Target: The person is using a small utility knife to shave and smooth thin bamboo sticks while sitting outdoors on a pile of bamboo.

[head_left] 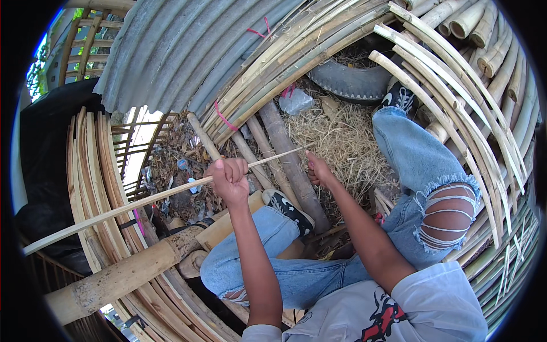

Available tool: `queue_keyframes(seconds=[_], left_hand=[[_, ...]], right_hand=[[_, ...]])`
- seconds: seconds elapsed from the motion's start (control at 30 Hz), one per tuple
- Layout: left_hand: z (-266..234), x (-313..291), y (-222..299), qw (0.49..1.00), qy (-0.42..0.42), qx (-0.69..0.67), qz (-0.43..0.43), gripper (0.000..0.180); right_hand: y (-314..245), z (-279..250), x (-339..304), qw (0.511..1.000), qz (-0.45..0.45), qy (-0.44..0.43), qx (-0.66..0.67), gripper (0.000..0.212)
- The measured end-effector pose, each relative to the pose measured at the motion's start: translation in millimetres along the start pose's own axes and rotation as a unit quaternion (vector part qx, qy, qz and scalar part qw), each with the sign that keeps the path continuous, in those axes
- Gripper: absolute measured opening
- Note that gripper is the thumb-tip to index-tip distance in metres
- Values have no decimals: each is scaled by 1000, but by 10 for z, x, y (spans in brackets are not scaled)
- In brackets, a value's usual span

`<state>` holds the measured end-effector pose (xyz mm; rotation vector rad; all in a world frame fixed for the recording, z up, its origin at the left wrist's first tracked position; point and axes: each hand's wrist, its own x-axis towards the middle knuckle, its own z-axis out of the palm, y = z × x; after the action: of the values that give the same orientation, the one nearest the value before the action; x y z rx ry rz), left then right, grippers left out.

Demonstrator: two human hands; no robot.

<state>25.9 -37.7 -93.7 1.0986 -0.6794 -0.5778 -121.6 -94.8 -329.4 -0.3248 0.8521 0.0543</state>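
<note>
My left hand (231,178) is wrapped in a fist around a long, thin bamboo strip (137,204). The strip runs from the far left edge, slants up past the fist and ends beside my right hand (320,170). My right hand is closed, its thumb close to the strip's tip. What lies inside those fingers is hidden, and I cannot tell whether they touch the strip. Below the hands are my bent legs in torn jeans, with a thick bamboo pole (122,279) by the left knee.
Split bamboo slats (94,182) are stacked at left, and a tied bundle (279,74) lies under corrugated sheeting (188,51). A tyre (353,80) sits at the back. Shavings (336,134) and litter cover the ground. Curved strips (467,114) and bamboo poles (504,57) fill the right.
</note>
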Motion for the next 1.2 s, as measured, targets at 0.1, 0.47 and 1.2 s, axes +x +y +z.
queue_keyframes(seconds=[0.1,0.47,1.2], left_hand=[[-286,-14,130,1000,14,-19,-3,46],[-363,58,94,997,46,-56,-19,47],[-84,-41,76,1000,-6,-27,-3,46]], right_hand=[[-75,948,-611,996,-29,-86,5,56],[-31,1057,-592,949,-185,38,-251,56],[18,703,-581,912,-197,172,-317,59]])
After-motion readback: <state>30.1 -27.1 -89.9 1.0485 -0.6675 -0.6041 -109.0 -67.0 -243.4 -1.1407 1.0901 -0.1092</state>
